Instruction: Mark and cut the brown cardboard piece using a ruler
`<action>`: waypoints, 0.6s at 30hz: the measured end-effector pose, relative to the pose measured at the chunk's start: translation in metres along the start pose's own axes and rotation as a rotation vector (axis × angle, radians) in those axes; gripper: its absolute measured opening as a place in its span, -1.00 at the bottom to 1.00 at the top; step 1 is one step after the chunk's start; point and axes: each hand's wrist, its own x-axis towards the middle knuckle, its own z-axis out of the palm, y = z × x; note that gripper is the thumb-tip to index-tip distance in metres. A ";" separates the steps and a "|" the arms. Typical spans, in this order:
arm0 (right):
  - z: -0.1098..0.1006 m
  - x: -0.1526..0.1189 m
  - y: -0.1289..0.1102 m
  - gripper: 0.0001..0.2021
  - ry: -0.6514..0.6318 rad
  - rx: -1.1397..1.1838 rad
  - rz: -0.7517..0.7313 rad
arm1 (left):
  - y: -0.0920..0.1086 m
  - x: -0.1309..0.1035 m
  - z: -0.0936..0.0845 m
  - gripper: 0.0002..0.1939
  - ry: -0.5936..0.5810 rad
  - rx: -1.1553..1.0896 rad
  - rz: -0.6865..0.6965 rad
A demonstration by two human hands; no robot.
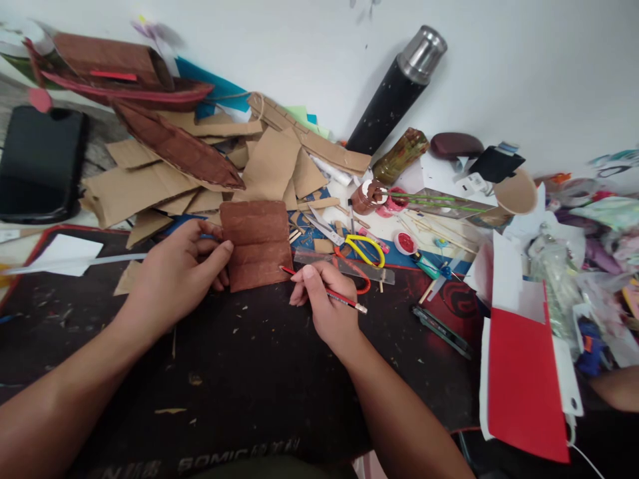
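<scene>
A brown-painted piece of cardboard (pixel 257 226) with creases across it lies on the dark mat in front of me. My left hand (pixel 187 259) grips its left edge, thumb on top and fingers curled at the side, partly hidden. In my right hand (pixel 327 293) is a red and black pencil (pixel 344 299); its tip rests at the lower right of the cardboard and its eraser end points right. Just beyond the right hand lie scissors with yellow handles (pixel 367 251) and a clear ruler (pixel 379 271).
Cardboard scraps (pixel 144 189) and a brown boat hull (pixel 174 143) are heaped behind, with a finished-looking model boat (pixel 124 73) at back left. A phone (pixel 42 163) lies left. A black thermos (pixel 394 93), paint jar (pixel 368 196), utility knife (pixel 442 331) and red card (pixel 526 379) occupy the right.
</scene>
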 end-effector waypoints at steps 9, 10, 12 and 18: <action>0.000 0.000 0.001 -0.55 -0.001 0.008 0.012 | -0.001 -0.001 0.000 -0.74 0.003 0.021 0.006; 0.001 0.000 0.001 -0.55 -0.001 0.011 0.012 | 0.000 -0.001 0.000 -0.74 0.001 0.017 0.003; 0.001 0.001 0.002 -0.54 -0.002 0.008 0.018 | 0.000 -0.001 0.001 -0.74 0.005 0.011 0.000; 0.001 0.001 0.003 -0.52 0.003 -0.007 0.038 | 0.001 0.000 0.001 -0.73 0.012 0.010 0.005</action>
